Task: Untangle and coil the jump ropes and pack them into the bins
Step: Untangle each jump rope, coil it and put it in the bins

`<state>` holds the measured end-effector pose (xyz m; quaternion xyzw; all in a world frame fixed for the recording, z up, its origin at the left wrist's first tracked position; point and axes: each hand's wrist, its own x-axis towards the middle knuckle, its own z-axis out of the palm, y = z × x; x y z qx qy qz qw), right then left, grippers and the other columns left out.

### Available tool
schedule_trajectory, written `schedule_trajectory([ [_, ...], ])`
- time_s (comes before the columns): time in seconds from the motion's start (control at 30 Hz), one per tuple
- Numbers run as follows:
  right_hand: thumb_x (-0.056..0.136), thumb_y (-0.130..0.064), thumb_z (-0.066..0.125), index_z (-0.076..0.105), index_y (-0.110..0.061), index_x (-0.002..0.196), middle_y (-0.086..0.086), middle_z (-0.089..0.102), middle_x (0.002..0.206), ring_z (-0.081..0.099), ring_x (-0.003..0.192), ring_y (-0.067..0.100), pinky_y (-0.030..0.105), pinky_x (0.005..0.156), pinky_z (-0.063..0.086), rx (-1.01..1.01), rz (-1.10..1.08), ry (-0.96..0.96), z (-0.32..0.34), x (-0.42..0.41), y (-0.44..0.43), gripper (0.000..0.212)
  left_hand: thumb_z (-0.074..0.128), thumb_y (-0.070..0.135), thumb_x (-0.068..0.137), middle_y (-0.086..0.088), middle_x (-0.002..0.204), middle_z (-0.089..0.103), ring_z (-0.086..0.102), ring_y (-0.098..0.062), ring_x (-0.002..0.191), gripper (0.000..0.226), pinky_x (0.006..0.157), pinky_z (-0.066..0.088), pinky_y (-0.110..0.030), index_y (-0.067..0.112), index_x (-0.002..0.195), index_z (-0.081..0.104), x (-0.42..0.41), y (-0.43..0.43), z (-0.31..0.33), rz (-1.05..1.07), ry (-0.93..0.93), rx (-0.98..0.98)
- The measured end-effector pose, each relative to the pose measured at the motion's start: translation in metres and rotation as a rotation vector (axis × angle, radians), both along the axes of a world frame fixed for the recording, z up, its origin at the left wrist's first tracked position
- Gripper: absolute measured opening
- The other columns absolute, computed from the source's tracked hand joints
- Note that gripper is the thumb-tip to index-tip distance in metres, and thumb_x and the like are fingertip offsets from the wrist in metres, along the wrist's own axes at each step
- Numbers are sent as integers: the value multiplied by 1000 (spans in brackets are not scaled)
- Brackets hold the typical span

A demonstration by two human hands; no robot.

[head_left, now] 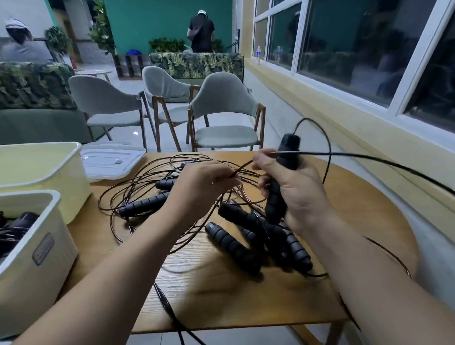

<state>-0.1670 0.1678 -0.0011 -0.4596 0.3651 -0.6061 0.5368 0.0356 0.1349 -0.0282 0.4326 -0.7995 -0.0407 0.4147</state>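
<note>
The untangling step was in hand, with coiling of this rope not yet begun. The right grip [296,191] was closed round a black foam handle [289,149], held upright above the counter [241,298]. Its thumb and forefinger also pinched a thin cord [352,158] that ran off to the right. Just beside it, the left grip [202,187] pinched a strand [243,165] lifted from the heap. Whether that strand belonged to the same rope could not be told.

The tangle of jump ropes [153,179] lay on the counter beneath both hands, its loops crossing over a pile of loose handles [257,233]. At the left edge the near bin [21,267] already held coiled ropes. A second bin [39,169] stood behind it, next to a white lid [109,159].

The next move probably called for following the pinched strand back through the loops. It would need easing out without cinching the crossings, and the rope's other handle still had to be found.
</note>
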Motion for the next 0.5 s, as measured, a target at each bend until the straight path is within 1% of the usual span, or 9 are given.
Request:
schedule_trajectory([
  [0.07,90,-15,84,77,-8,104,9,75,85,59,60,19,26,50,42,27,37,53,-7,8,2,18,75,35,96,4,80,70,65,-18,74,18,65,52,-40,18,96,80,-7,3,6,-31,21,-63],
  [0.13,92,-14,83,78,-9,99,8,74,82,59,60,18,26,50,43,28,38,83,-9,12,3,10,71,36,98,3,80,70,66,-20,74,21,64,52,-40,17,98,80,-10,8,9,-53,-3,-86],
  [0.17,93,-14,82,77,-9,97,8,73,82,59,60,18,26,49,42,24,35,96,-8,13,3,8,72,34,97,3,79,71,66,-18,74,19,65,53,-39,17,96,79,-10,8,8,-61,-11,-62],
  [0.23,94,-14,82,78,-10,90,10,72,81,58,60,18,26,49,42,12,37,102,-6,12,3,7,79,28,94,7,73,68,61,-8,69,13,64,49,-32,19,86,74,-6,6,2,-54,-25,30],
  [0.3,94,-14,81,78,-12,83,13,71,82,58,61,19,27,50,42,-6,41,72,2,10,7,12,83,25,90,8,73,68,59,-5,68,17,64,47,-29,25,80,70,-4,4,-6,-34,-38,123],
  [0.4,95,-14,78,74,-9,86,11,72,84,57,63,18,26,51,43,-50,46,-27,18,2,13,12,83,19,89,14,82,72,66,-7,80,10,73,53,-32,26,88,75,0,0,-14,-7,-43,196],
  [0.5,96,-16,77,72,-10,87,9,72,84,57,63,17,26,54,43,-56,54,-125,29,-6,16,12,78,18,94,16,92,75,70,-1,90,10,80,57,-25,27,96,74,4,1,-10,-2,38,268],
])
